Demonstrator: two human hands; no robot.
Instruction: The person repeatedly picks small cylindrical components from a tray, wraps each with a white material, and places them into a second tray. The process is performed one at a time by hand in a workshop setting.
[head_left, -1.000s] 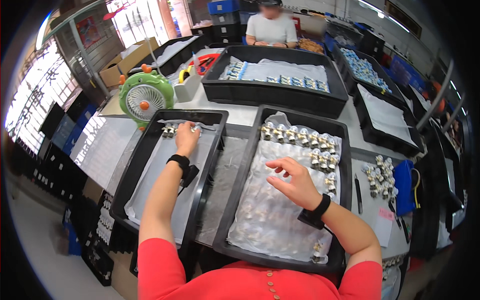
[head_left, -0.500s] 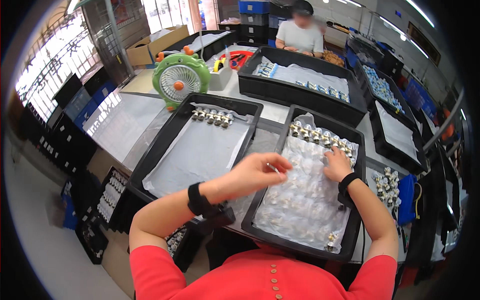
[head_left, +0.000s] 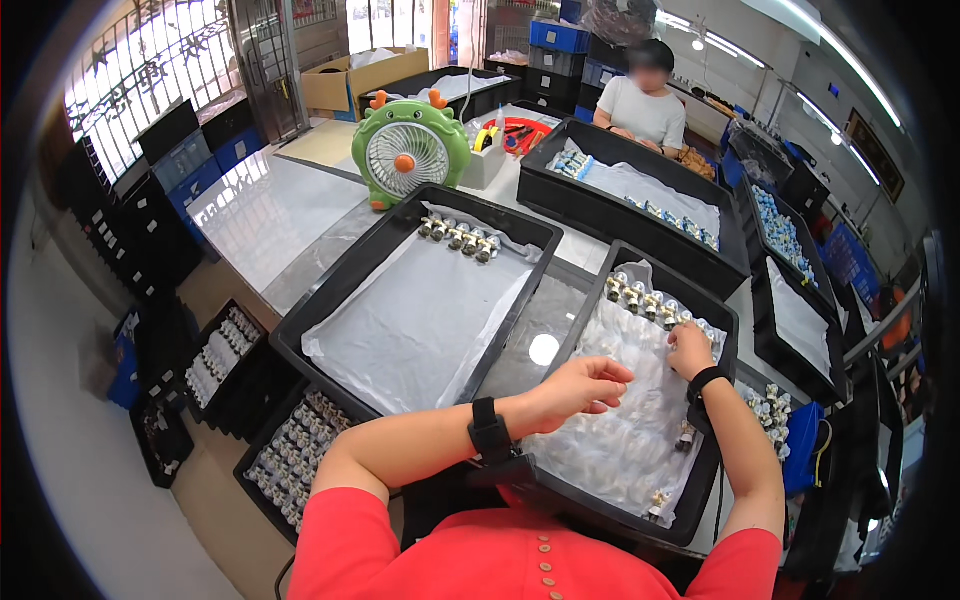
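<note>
Several small silver-and-brass metal fittings (head_left: 652, 303), probably stiff, best held mid-body, line a black rectangular plastic tray (head_left: 692, 290); over it, the left hand (head_left: 580, 393) hangs loosely parted, the right hand's (head_left: 690, 350) grip unclear.

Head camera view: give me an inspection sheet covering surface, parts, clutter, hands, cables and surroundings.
Surface: pale, glossy table, partly covered by trays.
Parts: small metal fittings in a short row at the far end of the left tray; more along the far end of the right tray.
Clutter: green fan beyond the left tray; blue container on the right.
Left hand: above the right tray, fingers loosely curled.
Right hand: at the right tray's fittings; grip unclear.
Cables: thin dark cord beside the right forearm.
Surroundings: person in white across the table.
</note>
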